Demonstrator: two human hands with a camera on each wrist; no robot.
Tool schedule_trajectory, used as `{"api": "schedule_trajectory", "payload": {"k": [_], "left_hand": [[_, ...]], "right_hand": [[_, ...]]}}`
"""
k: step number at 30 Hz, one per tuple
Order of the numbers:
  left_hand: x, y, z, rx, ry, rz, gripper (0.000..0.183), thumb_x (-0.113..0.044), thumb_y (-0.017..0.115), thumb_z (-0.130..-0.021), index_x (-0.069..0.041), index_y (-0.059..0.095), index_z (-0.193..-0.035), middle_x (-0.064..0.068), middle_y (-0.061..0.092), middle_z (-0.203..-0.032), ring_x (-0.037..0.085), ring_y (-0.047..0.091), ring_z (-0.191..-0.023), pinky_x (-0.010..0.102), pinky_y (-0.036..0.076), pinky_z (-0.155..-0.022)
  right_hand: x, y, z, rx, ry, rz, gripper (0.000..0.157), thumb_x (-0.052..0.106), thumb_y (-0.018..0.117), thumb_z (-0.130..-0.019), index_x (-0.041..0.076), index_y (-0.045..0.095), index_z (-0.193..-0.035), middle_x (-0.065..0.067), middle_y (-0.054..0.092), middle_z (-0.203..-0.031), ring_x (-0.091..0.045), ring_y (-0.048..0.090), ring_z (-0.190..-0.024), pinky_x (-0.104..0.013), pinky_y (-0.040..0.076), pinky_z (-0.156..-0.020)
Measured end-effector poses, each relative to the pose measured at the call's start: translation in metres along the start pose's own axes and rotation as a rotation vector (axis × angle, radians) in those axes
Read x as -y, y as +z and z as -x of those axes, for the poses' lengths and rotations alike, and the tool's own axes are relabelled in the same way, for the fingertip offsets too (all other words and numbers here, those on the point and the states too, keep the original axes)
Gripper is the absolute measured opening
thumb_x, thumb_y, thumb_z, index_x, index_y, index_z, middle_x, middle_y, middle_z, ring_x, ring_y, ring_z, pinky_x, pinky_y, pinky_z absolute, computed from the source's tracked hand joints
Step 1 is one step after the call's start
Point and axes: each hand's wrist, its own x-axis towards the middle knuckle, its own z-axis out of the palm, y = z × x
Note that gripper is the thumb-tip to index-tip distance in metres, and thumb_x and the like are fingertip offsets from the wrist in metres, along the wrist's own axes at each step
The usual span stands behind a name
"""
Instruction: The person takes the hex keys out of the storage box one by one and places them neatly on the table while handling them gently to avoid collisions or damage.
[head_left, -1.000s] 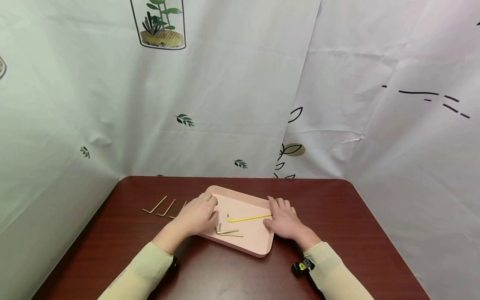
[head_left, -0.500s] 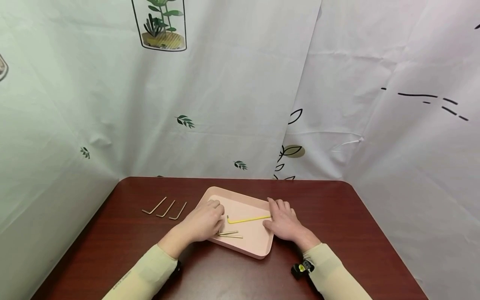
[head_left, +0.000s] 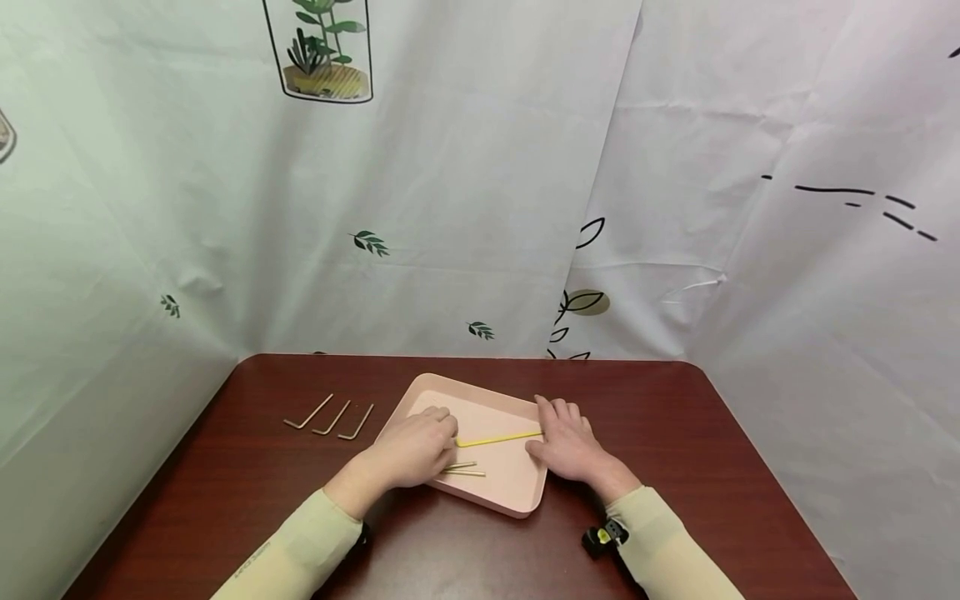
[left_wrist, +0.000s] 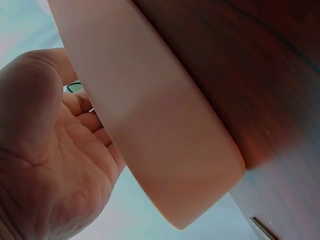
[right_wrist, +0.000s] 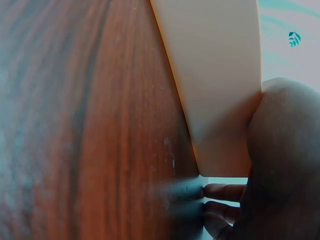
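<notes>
A shallow pink tray [head_left: 480,393] sits at an angle on the table. My left hand [head_left: 416,448] is bent down over its left part, fingertips hidden in the head view; whether they pinch anything I cannot tell. In the left wrist view the tray's wall [left_wrist: 145,125] covers those fingertips. Just right of that hand lie gold hex keys [head_left: 467,474], their bent ends covered by it. A longer yellow hex key [head_left: 498,438] stretches across the tray towards my right hand [head_left: 573,443]. That hand grips the tray's right end, thumb inside the rim, fingers round the far corner.
On the dark red-brown table [head_left: 660,417], left of the tray, three hex keys lie in a row: a left one [head_left: 311,412], a middle one [head_left: 333,419] and a right one [head_left: 358,423]. A pale printed cloth [head_left: 450,167] hangs behind and at both sides.
My left hand has moved right, from the tray's left edge over the gold hex keys to beside the yellow one's bent end. My right hand has stayed on the tray.
</notes>
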Motion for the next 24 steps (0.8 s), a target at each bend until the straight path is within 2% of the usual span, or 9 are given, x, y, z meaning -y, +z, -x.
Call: {"api": "schedule_trajectory", "payload": {"k": [5, 14, 24], "left_hand": [[-0.0029, 0.001, -0.0009, 0.016, -0.011, 0.008, 0.018, -0.011, 0.073, -0.095, -0.017, 0.058, -0.088, -0.007, 0.048, -0.085, 0.015, 0.05, -0.081, 0.035, 0.05, -0.075], [-0.0068, 0.0039, -0.0044, 0.062, -0.019, 0.006, 0.025, -0.014, 0.073, -0.099, -0.019, 0.054, -0.083, -0.007, 0.048, -0.082, 0.016, 0.054, -0.08, 0.035, 0.05, -0.074], [-0.0087, 0.0032, -0.0078, 0.101, 0.005, 0.005, 0.027, -0.009, 0.072, -0.1, -0.016, 0.053, -0.081, -0.004, 0.05, -0.08, 0.019, 0.057, -0.077, 0.037, 0.052, -0.074]], "right_hand": [[-0.0035, 0.0034, -0.0013, -0.009, 0.002, 0.002, 0.085, 0.031, 0.072, -0.093, -0.001, 0.041, -0.166, -0.025, 0.052, -0.146, -0.047, 0.045, -0.133, -0.065, 0.041, -0.099], [-0.0042, 0.0036, -0.0005, -0.008, 0.001, -0.006, 0.087, 0.033, 0.072, -0.093, -0.001, 0.041, -0.166, -0.025, 0.052, -0.147, -0.046, 0.045, -0.133, -0.065, 0.041, -0.099], [-0.0063, 0.0036, -0.002, 0.005, 0.008, 0.002, 0.085, 0.032, 0.071, -0.094, 0.0, 0.04, -0.166, -0.024, 0.052, -0.147, -0.045, 0.045, -0.134, -0.063, 0.041, -0.1]]}}
